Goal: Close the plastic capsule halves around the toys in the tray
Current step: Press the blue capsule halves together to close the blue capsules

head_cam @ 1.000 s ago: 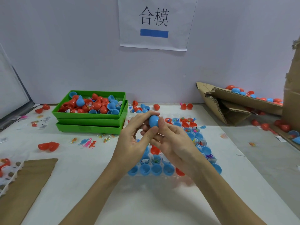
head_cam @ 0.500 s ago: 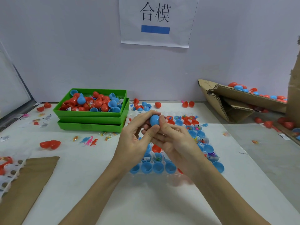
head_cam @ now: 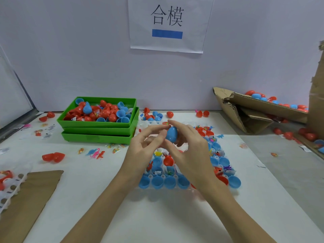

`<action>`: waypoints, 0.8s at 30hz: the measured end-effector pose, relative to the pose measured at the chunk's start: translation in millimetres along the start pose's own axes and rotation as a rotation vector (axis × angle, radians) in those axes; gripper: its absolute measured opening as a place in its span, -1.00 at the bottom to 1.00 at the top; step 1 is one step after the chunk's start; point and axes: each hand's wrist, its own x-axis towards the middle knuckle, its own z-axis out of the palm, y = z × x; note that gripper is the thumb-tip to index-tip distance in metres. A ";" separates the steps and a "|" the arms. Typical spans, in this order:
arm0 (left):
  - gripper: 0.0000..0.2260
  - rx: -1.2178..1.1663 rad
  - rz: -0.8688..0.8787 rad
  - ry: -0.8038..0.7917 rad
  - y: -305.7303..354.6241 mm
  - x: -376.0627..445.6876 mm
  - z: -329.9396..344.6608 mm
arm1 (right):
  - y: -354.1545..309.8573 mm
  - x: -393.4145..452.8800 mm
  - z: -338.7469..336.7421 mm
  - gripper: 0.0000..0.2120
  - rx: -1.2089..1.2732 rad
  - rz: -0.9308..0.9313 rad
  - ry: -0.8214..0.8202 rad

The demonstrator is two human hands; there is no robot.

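A closed blue capsule (head_cam: 171,135) is held above the far part of the clear tray (head_cam: 162,176). My right hand (head_cam: 191,153) grips it, index finger over its top and the other fingers behind it. My left hand (head_cam: 145,148) sits just left of it with fingers loosely spread, its thumb tip against the capsule's side. The tray holds rows of open blue halves (head_cam: 169,182), a few red halves (head_cam: 168,160) and small toys; both hands hide its middle.
Stacked green bins (head_cam: 98,135) with loose red and blue halves stand at the back left. A torn cardboard box (head_cam: 254,106) with capsules lies at the back right. An open red capsule (head_cam: 53,157), small toys (head_cam: 95,153) and brown cardboard (head_cam: 26,193) lie to the left.
The left hand's fingers have loosened and spread away from the blue capsule, which both hands were squeezing before. The capsule now sits mostly in the right hand's fingers.
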 end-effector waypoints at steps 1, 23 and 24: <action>-0.76 -0.031 -0.035 -0.001 -0.7 0.5 -0.6 | 1.5 -0.5 -0.2 -0.53 -0.058 -0.012 0.000; -0.72 -0.344 -0.257 -0.055 6.5 2.4 -4.3 | -4.1 3.2 -5.6 -0.54 -0.059 -0.068 -0.087; -0.73 -0.355 -0.268 -0.070 7.1 2.3 -5.2 | -4.0 2.7 -5.1 -0.53 -0.058 -0.077 -0.077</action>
